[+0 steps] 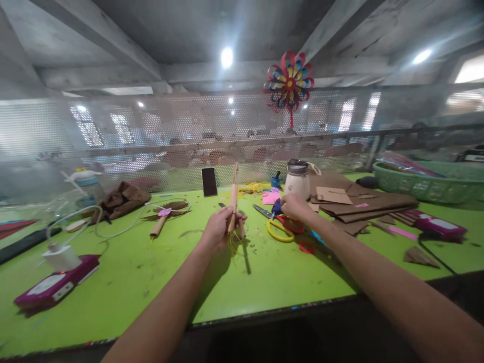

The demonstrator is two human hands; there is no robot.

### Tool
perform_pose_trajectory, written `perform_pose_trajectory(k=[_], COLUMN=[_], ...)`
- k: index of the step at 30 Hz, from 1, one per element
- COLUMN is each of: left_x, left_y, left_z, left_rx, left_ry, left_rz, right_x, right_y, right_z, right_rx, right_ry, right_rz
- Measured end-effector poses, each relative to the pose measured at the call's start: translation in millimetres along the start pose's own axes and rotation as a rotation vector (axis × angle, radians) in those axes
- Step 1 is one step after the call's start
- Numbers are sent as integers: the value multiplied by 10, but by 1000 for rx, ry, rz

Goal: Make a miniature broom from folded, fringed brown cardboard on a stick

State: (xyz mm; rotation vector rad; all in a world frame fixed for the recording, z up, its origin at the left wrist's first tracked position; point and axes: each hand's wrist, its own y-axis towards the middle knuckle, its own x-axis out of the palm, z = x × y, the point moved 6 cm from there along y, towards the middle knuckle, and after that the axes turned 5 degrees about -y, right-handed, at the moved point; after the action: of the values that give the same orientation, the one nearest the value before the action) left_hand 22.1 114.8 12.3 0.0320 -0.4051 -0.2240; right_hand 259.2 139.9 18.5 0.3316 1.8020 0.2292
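Observation:
My left hand (pixel 223 229) is closed around a slim brown paper roll (pixel 233 199), held upright above the green table. Yellow strings (pixel 235 244) dangle from the roll's lower end. My right hand (pixel 293 205) reaches forward, its fingers bent down onto a small dark blue item (pixel 277 206) whose kind I cannot make out. Beside those fingers lie scissors with yellow handles (pixel 280 232), and a red-handled pair (pixel 292 224) overlaps them. Just behind the right hand stands a white jar (pixel 297 181) with a dark lid. Pink paper slips (pixel 270 196) lie to its left.
A phone (pixel 209 182) leans at the back. Brown paper sheets (pixel 363 201) and a green basket (pixel 427 181) occupy the right. Purple power strips (pixel 56 285) sit at both sides, with a white cable on the left. A paper flower (pixel 162 217) lies left; a pinwheel (pixel 289 83) stands behind.

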Motion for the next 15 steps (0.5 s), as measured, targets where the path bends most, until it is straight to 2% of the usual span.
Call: perform_pose_trajectory(k=[7,15], left_x=[80,151], left_y=[-72,-101], left_z=[68,89], left_rx=[5,21], left_ry=[-68,-94], left_rz=[-99,-229], right_x=[361,403], right_y=[114,168], right_z=[275,408], right_rx=[65,85], right_ry=[-144,-95], right_rz=[-126,-147])
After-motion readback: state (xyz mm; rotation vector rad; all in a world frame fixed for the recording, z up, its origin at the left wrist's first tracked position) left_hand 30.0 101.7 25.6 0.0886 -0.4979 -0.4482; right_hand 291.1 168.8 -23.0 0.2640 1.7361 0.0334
